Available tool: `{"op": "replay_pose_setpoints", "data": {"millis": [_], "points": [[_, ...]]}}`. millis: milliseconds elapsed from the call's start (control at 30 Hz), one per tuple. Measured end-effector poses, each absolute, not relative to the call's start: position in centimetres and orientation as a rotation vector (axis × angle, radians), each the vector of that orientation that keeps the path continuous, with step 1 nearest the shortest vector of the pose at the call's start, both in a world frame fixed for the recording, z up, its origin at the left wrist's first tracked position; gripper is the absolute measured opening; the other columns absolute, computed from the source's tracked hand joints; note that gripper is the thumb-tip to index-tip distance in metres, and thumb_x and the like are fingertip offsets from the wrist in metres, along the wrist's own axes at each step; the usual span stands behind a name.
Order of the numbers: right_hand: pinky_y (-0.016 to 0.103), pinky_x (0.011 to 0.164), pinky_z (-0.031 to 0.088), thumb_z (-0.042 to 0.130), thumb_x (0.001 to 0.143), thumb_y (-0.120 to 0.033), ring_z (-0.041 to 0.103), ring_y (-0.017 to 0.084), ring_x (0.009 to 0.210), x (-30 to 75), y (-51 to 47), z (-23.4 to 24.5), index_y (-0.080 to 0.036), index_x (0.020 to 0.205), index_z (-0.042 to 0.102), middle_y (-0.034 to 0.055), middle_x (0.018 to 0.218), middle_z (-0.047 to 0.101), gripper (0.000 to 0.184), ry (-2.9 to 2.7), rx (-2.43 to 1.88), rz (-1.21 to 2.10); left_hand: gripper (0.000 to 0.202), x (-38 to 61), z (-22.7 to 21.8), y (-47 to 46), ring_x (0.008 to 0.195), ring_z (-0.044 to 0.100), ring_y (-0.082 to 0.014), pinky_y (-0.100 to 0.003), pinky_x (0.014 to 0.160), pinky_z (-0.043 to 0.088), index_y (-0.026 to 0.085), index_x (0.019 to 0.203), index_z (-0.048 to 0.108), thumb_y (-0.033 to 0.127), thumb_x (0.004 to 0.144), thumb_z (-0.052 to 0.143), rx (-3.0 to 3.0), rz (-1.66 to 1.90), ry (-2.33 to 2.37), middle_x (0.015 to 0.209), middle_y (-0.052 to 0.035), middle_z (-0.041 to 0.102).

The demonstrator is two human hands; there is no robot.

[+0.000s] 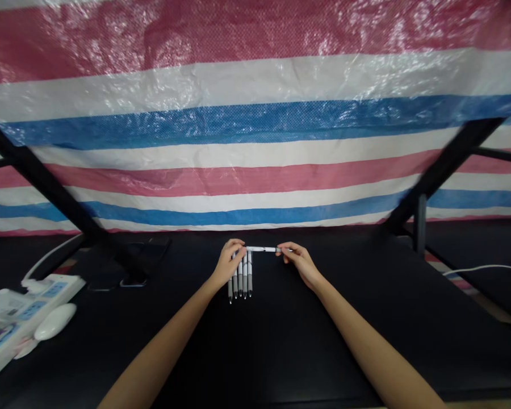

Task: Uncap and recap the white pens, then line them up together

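My left hand is closed around the upper ends of several grey-and-white pens, which hang point-down toward me over the black table. One more white pen lies crosswise between both hands. My right hand pinches its right end with the fingertips, while its left end meets my left hand's fingers. Both forearms reach in from the bottom edge.
A white power strip with plugs and a white cable sits at the left edge. A dark phone lies behind it. Black metal braces slant on both sides in front of a red, white and blue striped tarp. White cables lie at right.
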State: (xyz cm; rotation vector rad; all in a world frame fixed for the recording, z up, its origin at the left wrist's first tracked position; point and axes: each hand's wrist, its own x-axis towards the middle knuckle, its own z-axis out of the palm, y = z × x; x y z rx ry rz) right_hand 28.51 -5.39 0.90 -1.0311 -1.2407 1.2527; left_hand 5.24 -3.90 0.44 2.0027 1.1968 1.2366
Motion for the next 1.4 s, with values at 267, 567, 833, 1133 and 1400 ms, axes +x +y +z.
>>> {"op": "replay_pose_setpoints", "data": {"millis": [267, 567, 833, 1133, 1400], "points": [[0.028, 0.057, 0.036, 0.065, 0.071, -0.042, 0.045, 0.011, 0.054, 28.5, -5.2, 0.7, -0.018, 0.083, 0.067, 0.0033, 0.073, 0.066, 0.027, -1.23, -1.04, 1.253, 0.009, 5.33, 0.29, -3.7, 0.096, 0.053, -0.0186, -0.034, 0.088, 0.04, 0.02, 0.079, 0.055, 0.025, 0.085, 0.05, 2.024, 1.332, 1.156, 0.095, -0.0056, 0.056], [0.028, 0.06, 0.038, 0.066, 0.068, -0.035, 0.047, 0.011, 0.058, 28.29, -5.51, 1.13, -0.018, 0.089, 0.071, 0.0044, 0.078, 0.068, 0.027, -1.219, -1.08, 1.251, 0.027, 5.26, 0.23, -3.82, 0.098, 0.053, -0.0199, -0.037, 0.092, 0.039, 0.018, 0.067, 0.054, 0.03, 0.088, 0.043, 1.994, 1.268, 1.218, 0.099, -0.0071, 0.057], [0.029, 0.061, 0.037, 0.066, 0.063, -0.029, 0.047, 0.013, 0.058, 28.28, -5.34, 0.88, -0.019, 0.082, 0.073, 0.0014, 0.064, 0.063, 0.022, -1.213, -1.136, 1.225, 0.035, 5.18, 0.3, -3.75, 0.095, 0.055, -0.0208, -0.038, 0.09, 0.04, 0.018, 0.06, 0.055, 0.031, 0.09, 0.042, 2.006, 1.272, 1.265, 0.092, -0.0064, 0.061], [0.028, 0.06, 0.036, 0.065, 0.063, -0.028, 0.045, 0.011, 0.057, 28.34, -5.29, 0.91, -0.018, 0.082, 0.073, 0.0008, 0.064, 0.061, 0.022, -1.171, -1.132, 1.217, 0.018, 5.38, 0.35, -3.74, 0.094, 0.054, -0.0189, -0.035, 0.088, 0.041, 0.018, 0.075, 0.056, 0.028, 0.087, 0.046, 2.034, 1.331, 1.204, 0.094, -0.0067, 0.058], [0.029, 0.061, 0.037, 0.068, 0.061, -0.028, 0.046, 0.012, 0.058, 28.34, -5.36, 0.95, -0.019, 0.08, 0.072, 0.002, 0.071, 0.064, 0.021, -1.18, -1.131, 1.213, 0.036, 5.29, 0.2, -3.7, 0.094, 0.055, -0.0199, -0.039, 0.091, 0.038, 0.018, 0.06, 0.055, 0.029, 0.091, 0.039, 2.043, 1.271, 1.281, 0.093, -0.0062, 0.061]]}}
